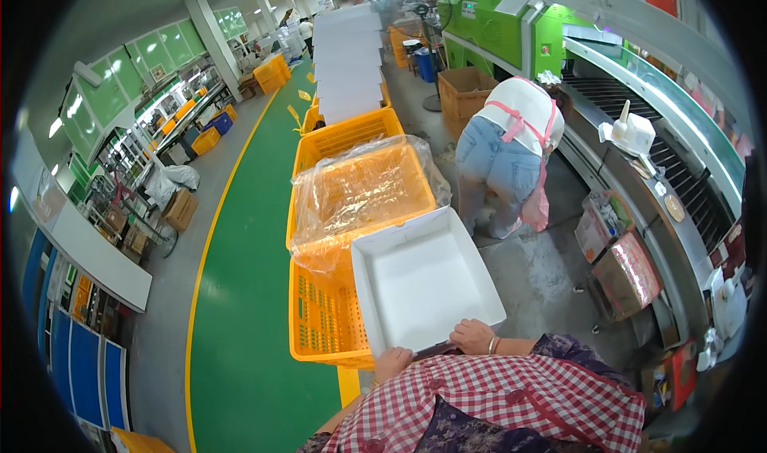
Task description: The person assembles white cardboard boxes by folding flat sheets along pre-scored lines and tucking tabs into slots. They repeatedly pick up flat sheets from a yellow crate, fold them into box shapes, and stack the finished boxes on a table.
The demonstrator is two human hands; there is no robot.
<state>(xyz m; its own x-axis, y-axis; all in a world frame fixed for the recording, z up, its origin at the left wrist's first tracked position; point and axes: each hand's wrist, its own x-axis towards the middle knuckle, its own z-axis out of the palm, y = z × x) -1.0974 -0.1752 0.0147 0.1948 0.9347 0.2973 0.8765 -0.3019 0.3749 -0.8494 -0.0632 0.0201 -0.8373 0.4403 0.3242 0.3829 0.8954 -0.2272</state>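
A shallow white box, open at the top and bare inside, is held in front of my body. My left hand grips its near wall toward the left corner, fingers curled over the rim. Farther right along the same wall, my right hand is closed over the rim, with a bracelet at the wrist. The box's left side overlaps a yellow perforated plastic crate. On top of that crate sits another yellow crate lined with a clear plastic bag.
Beyond the crates rises a tall stack of white sheets or boxes. A co-worker bends over at the right, beside a cardboard box. A conveyor machine runs along the right. A green walkway lies to the left.
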